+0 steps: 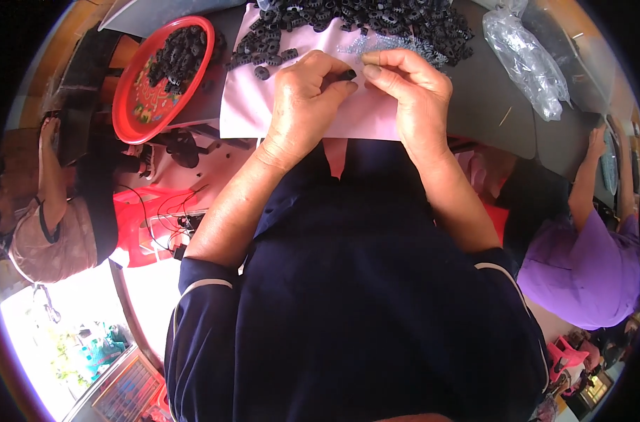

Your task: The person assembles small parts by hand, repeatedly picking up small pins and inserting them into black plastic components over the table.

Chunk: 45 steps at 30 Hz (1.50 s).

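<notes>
Closest to my camera, the wearer's navy shirt fills the lower middle, and both forearms reach up beside it. Past them I have the left hand over a pink sheet, its grip clamped with thumb and forefinger on a small black part, which sits at the fingertips above the sheet. The right hand is just beside it, thumb and forefinger nearly meeting; I cannot tell whether that grip has anything in it, as the spot between the tips is too small for me to read.

The sheet lies on the dark grey table. Beyond the hands I see a scatter of small translucent pieces, and around and behind it a wide heap of black parts. Over to the left, a red tray holds more black pieces. To the right, a clear plastic bag lies crumpled. Out at the rims, I make out a person in brown on the left and a person in purple on the right.
</notes>
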Each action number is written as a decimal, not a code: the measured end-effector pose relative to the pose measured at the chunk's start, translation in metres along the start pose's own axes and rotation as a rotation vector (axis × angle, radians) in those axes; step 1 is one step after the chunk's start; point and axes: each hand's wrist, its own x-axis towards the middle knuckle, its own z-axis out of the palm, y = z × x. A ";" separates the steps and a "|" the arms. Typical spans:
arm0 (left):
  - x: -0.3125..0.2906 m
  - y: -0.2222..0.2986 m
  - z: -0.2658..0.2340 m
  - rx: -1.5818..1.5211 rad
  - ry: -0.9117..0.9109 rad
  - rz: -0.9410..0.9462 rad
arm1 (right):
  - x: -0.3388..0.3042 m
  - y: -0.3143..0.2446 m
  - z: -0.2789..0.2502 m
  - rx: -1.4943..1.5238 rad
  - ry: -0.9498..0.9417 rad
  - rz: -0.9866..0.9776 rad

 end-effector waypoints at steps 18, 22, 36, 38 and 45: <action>0.002 0.000 0.000 -0.252 -0.011 -0.182 | 0.001 0.005 0.008 -0.038 0.065 -0.046; 0.001 0.000 -0.001 -0.315 -0.019 -0.191 | 0.001 0.004 0.009 -0.046 0.047 -0.059; 0.002 -0.007 -0.007 -0.490 0.024 -0.279 | 0.012 -0.008 -0.005 -0.441 -0.288 -0.288; 0.002 -0.008 -0.007 -0.501 0.019 -0.282 | 0.012 -0.006 -0.003 -0.405 -0.319 -0.276; 0.004 -0.007 -0.009 -0.486 -0.012 -0.265 | 0.017 -0.001 0.000 -0.428 -0.210 -0.348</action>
